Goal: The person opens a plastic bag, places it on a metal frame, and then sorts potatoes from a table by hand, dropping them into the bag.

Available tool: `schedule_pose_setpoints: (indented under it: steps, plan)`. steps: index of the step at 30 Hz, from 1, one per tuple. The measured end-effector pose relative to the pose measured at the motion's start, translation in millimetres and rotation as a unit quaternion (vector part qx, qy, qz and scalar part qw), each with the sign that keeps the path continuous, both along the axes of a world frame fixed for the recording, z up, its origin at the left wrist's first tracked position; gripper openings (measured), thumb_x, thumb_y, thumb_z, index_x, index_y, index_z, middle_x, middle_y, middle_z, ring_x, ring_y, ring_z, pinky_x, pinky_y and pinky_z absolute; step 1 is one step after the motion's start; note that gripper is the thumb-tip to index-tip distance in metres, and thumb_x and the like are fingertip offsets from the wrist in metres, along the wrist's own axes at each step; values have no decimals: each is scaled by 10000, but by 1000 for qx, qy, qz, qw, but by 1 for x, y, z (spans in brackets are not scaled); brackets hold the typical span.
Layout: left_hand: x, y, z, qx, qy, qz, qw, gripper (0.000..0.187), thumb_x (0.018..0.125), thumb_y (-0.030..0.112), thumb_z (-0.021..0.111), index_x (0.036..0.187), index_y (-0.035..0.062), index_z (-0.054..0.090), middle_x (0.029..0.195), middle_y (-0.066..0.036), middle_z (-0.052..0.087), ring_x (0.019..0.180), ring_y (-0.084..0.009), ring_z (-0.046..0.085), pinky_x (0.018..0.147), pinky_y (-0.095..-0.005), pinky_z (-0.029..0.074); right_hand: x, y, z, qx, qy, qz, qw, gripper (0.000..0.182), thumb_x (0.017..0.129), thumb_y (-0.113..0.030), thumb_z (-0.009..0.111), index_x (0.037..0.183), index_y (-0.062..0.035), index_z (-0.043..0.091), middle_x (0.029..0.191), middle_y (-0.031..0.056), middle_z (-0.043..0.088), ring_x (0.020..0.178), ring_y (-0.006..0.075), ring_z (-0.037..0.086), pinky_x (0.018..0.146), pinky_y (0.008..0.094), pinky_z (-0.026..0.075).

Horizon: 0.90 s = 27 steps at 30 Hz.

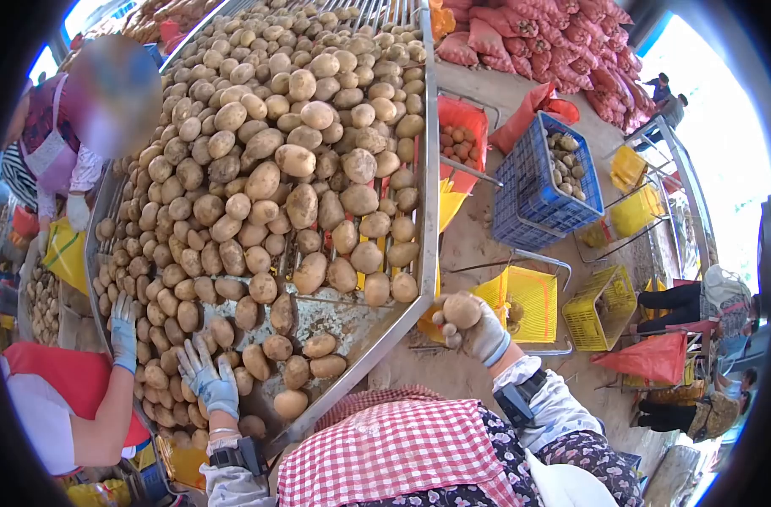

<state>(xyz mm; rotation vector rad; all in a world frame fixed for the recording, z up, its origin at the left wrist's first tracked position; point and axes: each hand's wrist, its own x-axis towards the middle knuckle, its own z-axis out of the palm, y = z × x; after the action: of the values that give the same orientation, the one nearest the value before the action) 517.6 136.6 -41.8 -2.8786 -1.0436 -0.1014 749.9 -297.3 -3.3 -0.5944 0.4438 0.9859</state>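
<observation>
My right hand [488, 334], in a pale glove, is closed around a potato [462, 310] and a few smaller ones beside it. It is held off the table's right edge, close to a yellow mesh bag [529, 302] on a metal frame. My left hand [206, 373], in a light blue and white glove, lies with fingers spread on the potatoes at the near end of the metal sorting table [352, 317]. A heap of potatoes [263, 180] covers most of that table, and several loose ones lie on the bare metal near my left hand.
A co-worker's gloved hand [123, 334] rests on the heap's left side; another person stands at the far left. To the right are stacked blue crates [533, 190] holding potatoes, a red bag [462, 127] and a yellow crate [601, 308]. Pink sacks [538, 42] are piled behind.
</observation>
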Motion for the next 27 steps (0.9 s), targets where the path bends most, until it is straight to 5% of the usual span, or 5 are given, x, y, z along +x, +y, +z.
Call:
schedule_pose_setpoints:
  steps: [4, 6, 11, 15, 27]
  plan:
    - [7, -3, -3, -40, 22, -1, 999, 637, 885, 321, 475, 1458, 114, 289, 1527, -148, 201, 1417, -370, 113, 1139, -510, 77, 18, -72, -75, 95, 7, -19, 995, 260, 925, -256, 447, 949, -41, 591, 860, 101, 650, 689, 207, 596, 578, 311, 484]
    - [-3, 0, -1, -53, 16, -11, 998, 638, 890, 338, 476, 1452, 98, 293, 1526, -156, 203, 1419, -378, 101, 1139, -523, 64, 63, -104, -39, -401, -471, -128, 775, 132, 860, -204, 525, 867, -101, 607, 782, 48, 648, 689, 160, 606, 605, 309, 505]
    - [-26, -17, -5, -61, -49, -58, 995, 686, 851, 389, 517, 1434, 83, 325, 1513, -181, 215, 1398, -427, 110, 1135, -543, 44, 155, -115, 69, -278, -220, -439, 826, 518, 884, -555, 505, 1159, -117, 541, 1037, 93, 654, 933, 264, 632, 767, 394, 534]
    - [-52, -52, 23, -140, 21, -89, 986, 840, 794, 501, 581, 1461, 101, 266, 1528, -148, 183, 1408, -427, 46, 1136, -537, 22, 110, 2, 36, -374, -433, -97, 814, 396, 930, -374, 543, 1238, -126, 518, 1023, 35, 626, 890, 136, 606, 760, 272, 490]
    - [-101, -46, 31, -165, -85, -70, 980, 677, 811, 379, 584, 1382, 69, 393, 1445, -198, 316, 1352, -408, 242, 1113, -523, 153, -5, 242, 3, -534, -766, 316, 167, 775, 679, -389, 741, 1349, -143, 439, 1212, 177, 542, 1131, 332, 520, 971, 426, 384]
